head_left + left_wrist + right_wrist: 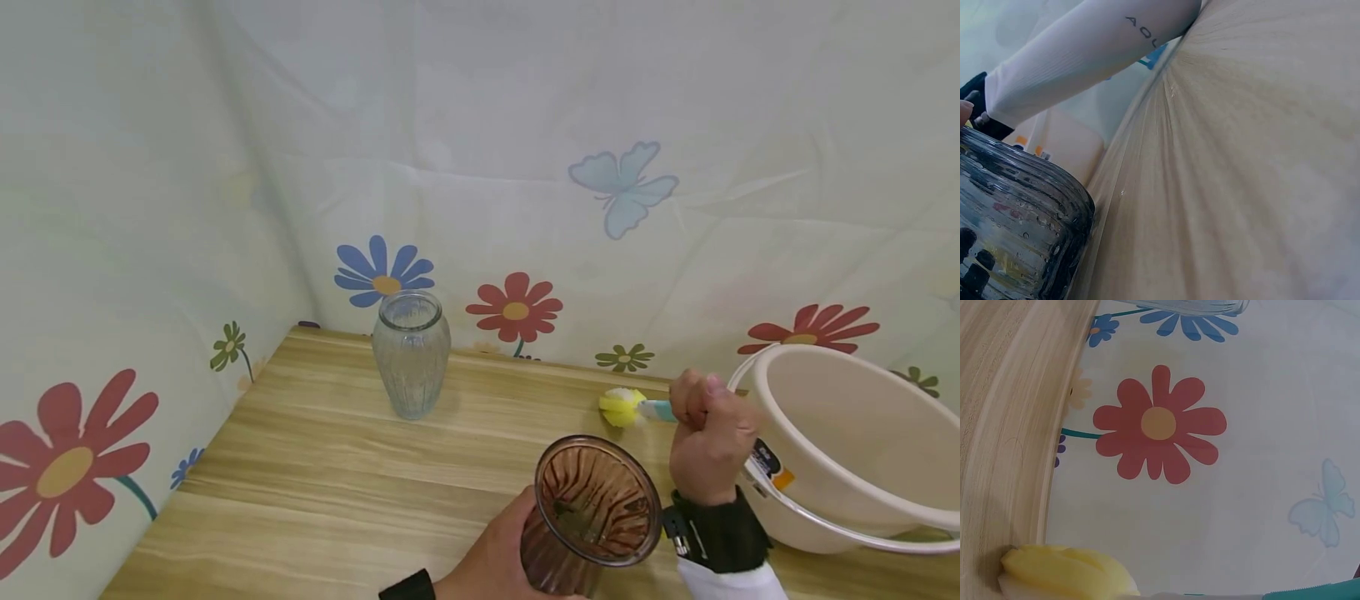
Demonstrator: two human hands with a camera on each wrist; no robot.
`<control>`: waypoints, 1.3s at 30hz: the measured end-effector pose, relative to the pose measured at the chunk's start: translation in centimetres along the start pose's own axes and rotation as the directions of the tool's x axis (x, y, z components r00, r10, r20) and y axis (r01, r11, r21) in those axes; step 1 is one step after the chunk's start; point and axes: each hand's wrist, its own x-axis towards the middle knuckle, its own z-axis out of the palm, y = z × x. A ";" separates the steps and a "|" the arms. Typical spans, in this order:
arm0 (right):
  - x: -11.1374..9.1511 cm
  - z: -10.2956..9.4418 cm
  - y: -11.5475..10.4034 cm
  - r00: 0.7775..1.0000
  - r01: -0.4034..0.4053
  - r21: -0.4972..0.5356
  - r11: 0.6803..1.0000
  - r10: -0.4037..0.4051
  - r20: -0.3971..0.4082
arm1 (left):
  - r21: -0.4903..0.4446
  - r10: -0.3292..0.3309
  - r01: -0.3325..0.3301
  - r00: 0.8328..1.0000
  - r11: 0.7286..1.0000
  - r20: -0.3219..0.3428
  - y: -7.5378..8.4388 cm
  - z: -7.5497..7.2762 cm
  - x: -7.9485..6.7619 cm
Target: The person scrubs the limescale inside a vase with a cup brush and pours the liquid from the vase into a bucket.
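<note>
My left hand (pixel 495 546) grips a brown, ribbed glass vase (pixel 551 554) by its body near the front of the table; its flared mouth tips up and to the right. Water drops cling to the ribbed glass of this vase (pixel 1029 200) in the left wrist view. To the right of the mouth, my right hand (pixel 708 437) is curled round the teal and white handle of a sponge brush (pixel 656 409). The brush's yellow and white sponge head (pixel 1072 575) points left, outside the vase.
A clear ribbed glass vase (pixel 411 367) stands upright at the back left. At the right is a large cream bucket (pixel 802 482) with a handle and a label, close beside my right hand. The wood-grain table (pixel 300 467) meets a flower-print curtain (pixel 487 208).
</note>
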 end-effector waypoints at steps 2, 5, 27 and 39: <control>-0.1 -0.1 0.1 1.000 -0.009 0.004 1.000 0.009 -0.001 | 0.002 0.008 -0.008 1.000 1.000 -0.002 0.1 0.0 0.0; -0.1 -0.2 0.0 0.999 -0.036 -0.017 0.999 0.036 -0.008 | -0.001 0.018 -0.018 1.000 1.000 -0.005 0.1 0.0 0.0; -0.7 -0.9 -4.2 0.915 -0.352 -0.727 0.589 0.379 -0.137 | 0.019 0.047 -0.047 0.998 0.999 -0.043 0.2 0.2 -0.1; -1.6 -2.5 -7.0 0.857 -0.100 -0.888 0.448 0.492 0.151 | 0.040 0.056 -0.055 0.998 0.998 -0.037 0.1 0.1 -0.1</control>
